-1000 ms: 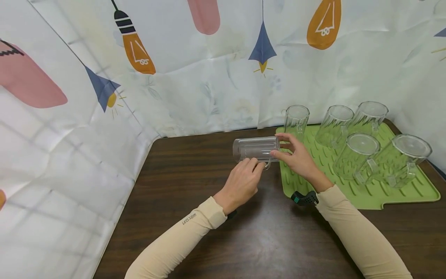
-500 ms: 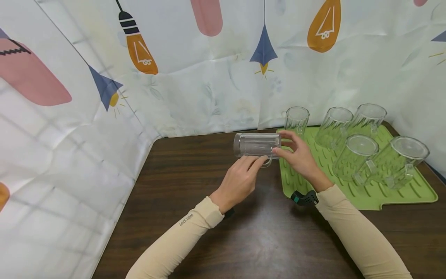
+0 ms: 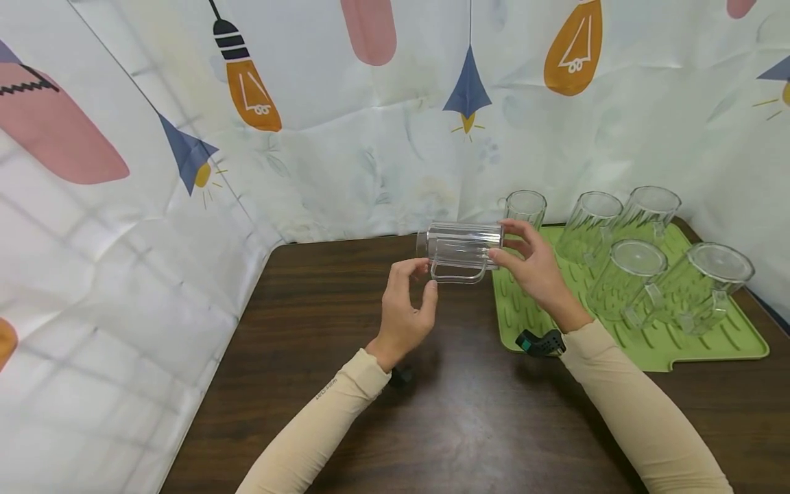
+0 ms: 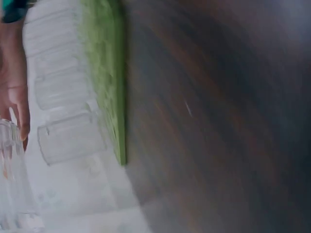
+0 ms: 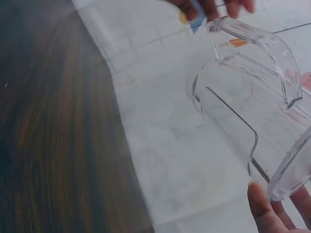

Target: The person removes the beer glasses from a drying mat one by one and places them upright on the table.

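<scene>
A clear glass mug [image 3: 464, 243] lies sideways in the air above the table, its handle [image 3: 458, 280] facing the front. My right hand [image 3: 535, 271] holds the mug by its right end, thumb in front and fingers behind. My left hand [image 3: 404, 309] is beside the mug's left end, thumb and fingers spread apart. In the right wrist view, the blurred left fingers [image 5: 209, 7] are close to the handle's far end; contact cannot be made out. The left wrist view catches part of the mug [image 4: 14, 179] at its left edge.
Several clear mugs [image 3: 636, 281] stand on a green ribbed drying mat [image 3: 654, 360] at the right. The table [image 3: 457, 425] is dark wood. Printed white cloth [image 3: 345, 171] hangs behind it and along the left side.
The left hand has come off the handle, moved left and spread its thumb and fingers. The mug has risen slightly and turned so the handle shows in full, with the right hand still holding it.
</scene>
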